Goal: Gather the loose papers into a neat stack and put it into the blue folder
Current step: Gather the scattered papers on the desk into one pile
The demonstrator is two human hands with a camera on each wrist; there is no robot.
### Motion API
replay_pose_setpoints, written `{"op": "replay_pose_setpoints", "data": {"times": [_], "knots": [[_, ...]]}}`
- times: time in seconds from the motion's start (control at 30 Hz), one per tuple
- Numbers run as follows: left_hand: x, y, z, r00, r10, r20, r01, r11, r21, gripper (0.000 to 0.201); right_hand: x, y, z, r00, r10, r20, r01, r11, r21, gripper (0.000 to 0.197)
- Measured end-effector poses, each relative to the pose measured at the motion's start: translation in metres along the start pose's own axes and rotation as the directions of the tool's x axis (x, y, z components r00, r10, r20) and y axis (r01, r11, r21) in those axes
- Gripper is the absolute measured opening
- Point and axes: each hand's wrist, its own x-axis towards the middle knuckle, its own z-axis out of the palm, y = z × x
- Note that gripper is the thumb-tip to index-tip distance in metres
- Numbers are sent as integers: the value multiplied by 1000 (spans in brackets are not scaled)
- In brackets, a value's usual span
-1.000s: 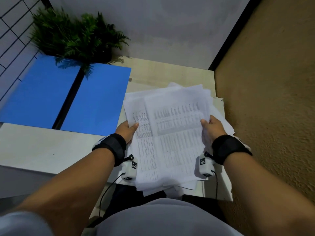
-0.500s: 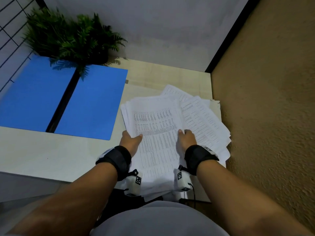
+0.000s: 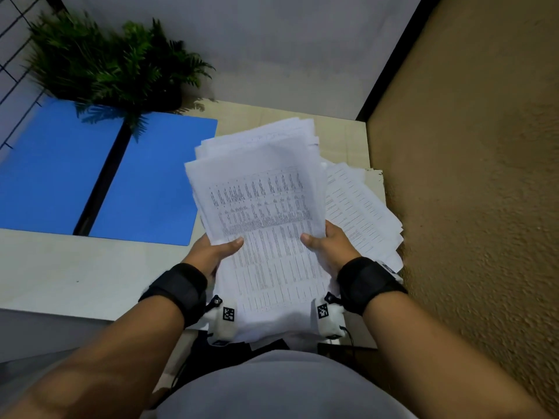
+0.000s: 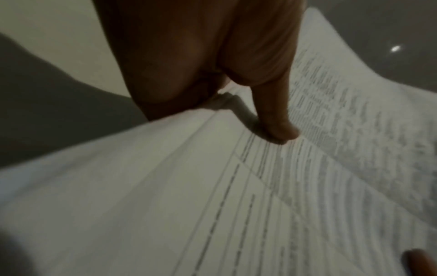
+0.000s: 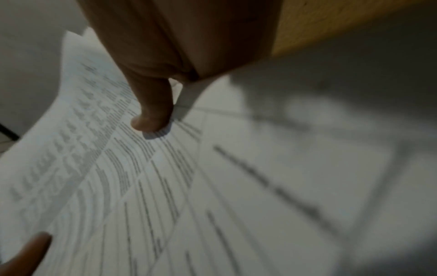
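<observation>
A thick bundle of printed papers [image 3: 266, 225] is lifted off the desk, its far end tilted up. My left hand [image 3: 216, 252] grips its left edge, thumb on the top sheet [image 4: 281, 130]. Gripping the right edge is my right hand [image 3: 326, 246], its thumb pressing on the print [image 5: 151, 121]. The fingers of both hands are hidden under the sheets. More loose papers [image 3: 360, 213] lie fanned on the desk under and right of the bundle. Flat and open at the left lies the blue folder [image 3: 151, 182], with a dark spine down its middle.
A green potted fern [image 3: 112, 65] stands at the folder's far end, its fronds overhanging it. A rough tan wall [image 3: 469, 176] runs close along the right of the pale desk [image 3: 75, 273]. A grey wall closes the back.
The bundle lay on the desk half a second ago with both hands squaring it; now both hands have raised it, leaving the fanned sheets at the right.
</observation>
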Motion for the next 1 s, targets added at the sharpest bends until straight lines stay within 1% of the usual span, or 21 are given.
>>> {"op": "replay_pose_setpoints", "data": {"times": [0.03, 0.07, 0.1, 0.13, 0.17, 0.2, 0.23, 0.3, 0.4, 0.43, 0.5, 0.57, 0.6, 0.63, 0.67, 0.73, 0.77, 0.83, 0.9, 0.97, 1.0], "knots": [[4, -3, -4, 999, -4, -39, 3, 1000, -2, 46, 1, 1, 2, 1000, -7, -16, 6, 1000, -17, 42], [7, -5, -8, 995, -10, -101, 10, 1000, 1, 47, 4, 2, 3, 995, -13, -96, 2, 994, -108, 43], [12, -9, -14, 983, -8, -181, 10, 1000, 7, 51, 10, 3, 2, 976, -43, -213, -15, 964, -265, 44], [16, -13, -19, 971, -7, -238, 12, 1000, 16, 56, 15, 4, -2, 935, -88, -344, -84, 886, -455, 44], [24, -18, -26, 960, -11, -279, 19, 999, 28, 59, 19, 5, -7, 894, -127, -429, -170, 791, -588, 44], [27, -21, -30, 955, -15, -298, 29, 999, 40, 59, 21, 7, -12, 879, -124, -461, -233, 731, -641, 48], [29, -25, -32, 955, -26, -294, 41, 998, 46, 56, 24, 10, -16, 884, -81, -460, -269, 716, -644, 51], [27, -25, -28, 967, -37, -252, 48, 998, 38, 49, 24, 15, -19, 924, 11, -382, -267, 735, -624, 46], [30, -30, -21, 976, -57, -212, 66, 997, 35, 46, 19, 23, -16, 962, 102, -252, -239, 760, -605, 13], [36, -35, -21, 970, -66, -234, 87, 993, 79, 49, 17, 23, -13, 959, 133, -249, -255, 790, -558, 11], [38, -35, -15, 957, -72, -280, 125, 977, 174, 55, 12, 23, -8, 950, 187, -248, -278, 868, -410, 21], [30, -25, -2, 941, -54, -334, 156, 945, 288, 51, 5, 20, -4, 940, 260, -222, -307, 927, -215, 55], [27, -21, 4, 934, -38, -354, 167, 925, 341, 50, 1, 19, -1, 946, 270, -181, -300, 939, -170, 66], [29, -21, 9, 932, -35, -362, 178, 911, 372, 49, -1, 18, 1, 960, 246, -135, -270, 940, -207, 66], [28, -21, 13, 934, -22, -356, 166, 911, 378, 49, -3, 18, 2, 977, 187, -102, -209, 935, -285, 58], [25, -20, 19, 950, 43, -311, 80, 925, 371, 50, -5, 18, 3, 993, 67, -94, -100, 912, -397, 41], [25, -21, 18, 955, 67, -289, 34, 942, 332, 54, -5, 19, 0, 992, 39, -116, -80, 922, -378, 39], [24, -17, 11, 961, 116, -250, -74, 983, 169, 69, -8, 14, -6, 990, 35, -140, -66, 974, -218, 38], [20, -3, 10, 982, 143, -126, -138, 989, 49, 79, -11, 8, -16, 987, 59, -151, -67, 997, -49, 40], [15, 14, 18, 993, 119, 26, -120, 988, 93, 60, -13, 7, -23, 990, 74, -120, -69, 997, 47, 42], [14, 20, 23, 995, 91, 48, -96, 986, 138, 50, -15, 6, -22, 991, 81, -108, -73, 994, 75, 41]]}}
